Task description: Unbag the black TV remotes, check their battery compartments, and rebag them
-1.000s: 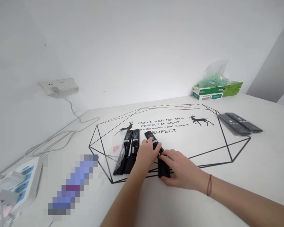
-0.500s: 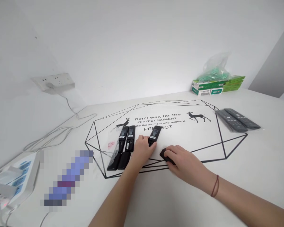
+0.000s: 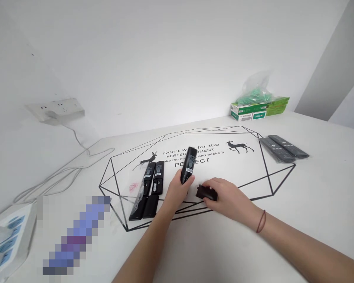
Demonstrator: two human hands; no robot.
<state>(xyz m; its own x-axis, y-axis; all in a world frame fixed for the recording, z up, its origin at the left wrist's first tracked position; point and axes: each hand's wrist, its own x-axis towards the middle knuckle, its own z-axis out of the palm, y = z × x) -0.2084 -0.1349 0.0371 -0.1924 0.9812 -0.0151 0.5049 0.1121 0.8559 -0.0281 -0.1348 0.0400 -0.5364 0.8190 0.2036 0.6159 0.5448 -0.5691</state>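
Note:
My left hand (image 3: 178, 189) is closed around the lower end of a black remote control (image 3: 190, 161), whose labelled back faces up and whose far end points away from me. To its right, my right hand (image 3: 225, 194) grips a black battery cover (image 3: 206, 192) between thumb and fingers, close above the table. Two more remotes lie back up to the left, an outer one (image 3: 148, 175) partly in clear plastic and an inner one (image 3: 158, 175). Their detached covers, one on the left (image 3: 137, 208) and one on the right (image 3: 150, 207), rest just below them.
Two wrapped remotes (image 3: 279, 149) lie on the right. Green and white boxes (image 3: 247, 110) with a plastic bag (image 3: 256, 92) on top stand against the wall. A power strip (image 3: 14, 239), cables (image 3: 67, 173) and a blurred-out blue object (image 3: 79, 232) are on the left.
The remote in my left hand has been raised and turned more upright. My right hand has tilted the cover, so more of it shows. The camera view has shifted slightly.

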